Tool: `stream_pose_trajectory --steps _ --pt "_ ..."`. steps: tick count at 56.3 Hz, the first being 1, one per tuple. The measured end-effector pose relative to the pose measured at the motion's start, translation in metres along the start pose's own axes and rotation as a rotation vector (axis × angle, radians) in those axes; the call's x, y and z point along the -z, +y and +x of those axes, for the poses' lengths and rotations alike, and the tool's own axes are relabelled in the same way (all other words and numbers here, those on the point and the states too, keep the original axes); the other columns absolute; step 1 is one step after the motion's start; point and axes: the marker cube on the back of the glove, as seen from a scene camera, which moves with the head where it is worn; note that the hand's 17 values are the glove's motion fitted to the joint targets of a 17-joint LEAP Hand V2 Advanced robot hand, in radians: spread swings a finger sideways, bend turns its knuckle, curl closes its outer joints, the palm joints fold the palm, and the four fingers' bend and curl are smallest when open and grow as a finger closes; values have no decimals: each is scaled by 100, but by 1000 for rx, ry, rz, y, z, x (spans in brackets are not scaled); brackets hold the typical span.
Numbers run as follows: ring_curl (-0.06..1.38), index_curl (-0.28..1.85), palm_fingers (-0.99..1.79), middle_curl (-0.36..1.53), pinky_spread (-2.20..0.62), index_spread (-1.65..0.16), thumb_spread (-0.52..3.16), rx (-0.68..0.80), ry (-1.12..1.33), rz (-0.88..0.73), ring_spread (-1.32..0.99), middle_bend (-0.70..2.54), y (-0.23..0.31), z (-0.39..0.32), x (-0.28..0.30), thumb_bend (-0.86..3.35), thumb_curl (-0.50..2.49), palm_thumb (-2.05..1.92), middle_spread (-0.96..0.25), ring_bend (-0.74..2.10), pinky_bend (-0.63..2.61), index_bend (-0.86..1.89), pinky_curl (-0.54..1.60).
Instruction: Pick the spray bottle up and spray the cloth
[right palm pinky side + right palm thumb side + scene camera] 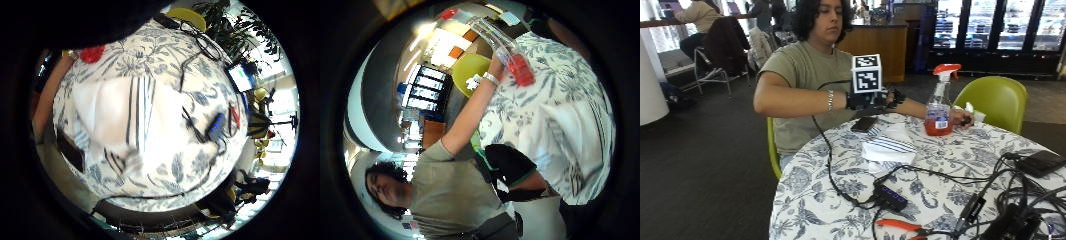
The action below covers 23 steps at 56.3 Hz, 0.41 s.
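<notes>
A clear spray bottle (pixel 937 107) with a red trigger and red liquid stands upright on the round floral table (pixel 946 165). The person's bare hand (pixel 962 118) rests against it from behind. A white cloth with dark stripes (pixel 887 146) lies flat on the table in front of the person. My gloved right hand (pixel 869 102) hovers palm down above the cloth's near end, left of the bottle, holding nothing. In the little finger side palm view the cloth (pixel 125 115) lies below the palm, with the bottle (pixel 92 53) beyond it. The thumb side view shows the bottle (pixel 519 67) and the cloth (pixel 570 135).
A black phone (pixel 864 124) lies by the cloth at the table's edge. A USB hub (pixel 891 196), tangled cables (pixel 986 190), orange-handled pliers (pixel 901 225) and a black device (pixel 1041 162) take up the near and right side. A green chair (pixel 996 100) stands behind the bottle.
</notes>
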Motion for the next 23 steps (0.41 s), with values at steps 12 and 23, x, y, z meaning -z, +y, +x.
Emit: stream_pose_trajectory --steps 12,23 --pt "30 38 33 33 21 -43 99 58 141 45 -13 16 67 -18 21 -3 39 45 -6 20 21 20 32" --pt "31 37 34 32 20 -43 100 57 105 18 -13 17 81 -27 18 -3 37 45 -6 21 18 19 31"
